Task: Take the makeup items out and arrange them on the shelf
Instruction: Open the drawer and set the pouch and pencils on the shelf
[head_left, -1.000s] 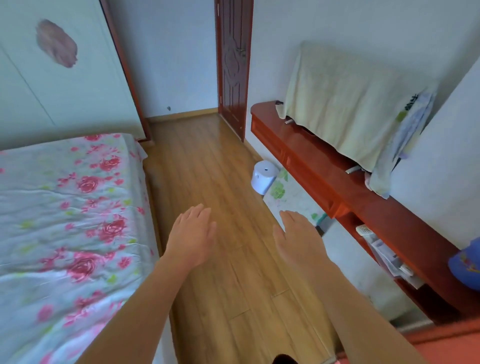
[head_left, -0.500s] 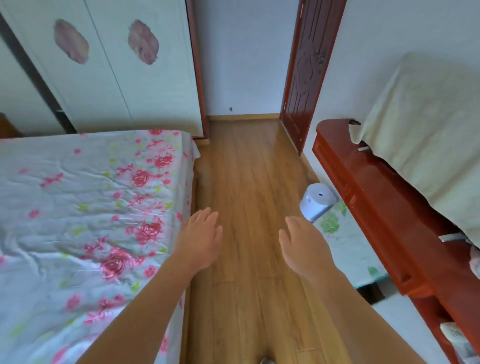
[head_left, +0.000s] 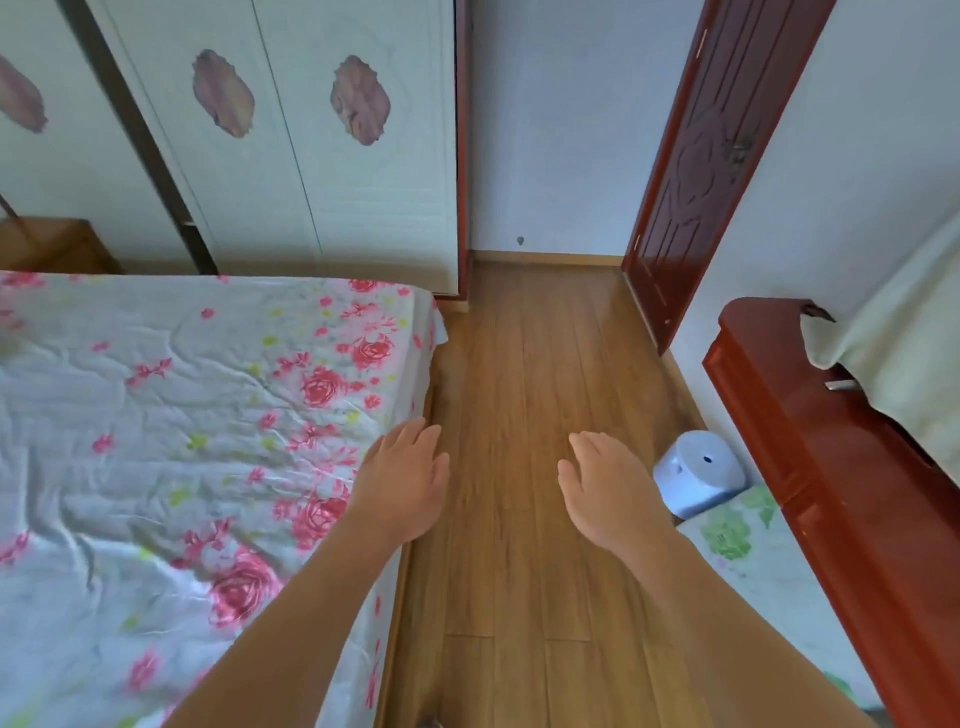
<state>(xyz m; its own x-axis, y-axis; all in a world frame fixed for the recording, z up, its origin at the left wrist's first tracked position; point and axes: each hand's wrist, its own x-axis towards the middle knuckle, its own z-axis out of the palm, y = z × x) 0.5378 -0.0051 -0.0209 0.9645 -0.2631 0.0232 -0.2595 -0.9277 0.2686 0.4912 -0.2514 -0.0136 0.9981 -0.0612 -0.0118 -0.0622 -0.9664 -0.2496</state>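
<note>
Extended forward, palms down, fingers straight, gripping nothing: left hand (head_left: 402, 483) and right hand (head_left: 610, 493). Held over wooden floor (head_left: 519, 364), between flowered bed (head_left: 156, 415) and red counter (head_left: 831, 467).

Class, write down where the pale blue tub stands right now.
In the head view the tub sits on the wood floor at right, between the right hand and the red cabinet.

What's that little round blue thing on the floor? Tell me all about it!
The small pale blue round tub looks like smooth plastic, drum-shaped, with a flat top and one tiny dark hole in it. It stands on the wooden floor beside the red-brown cabinet, right next to a green-flowered mat.
</note>
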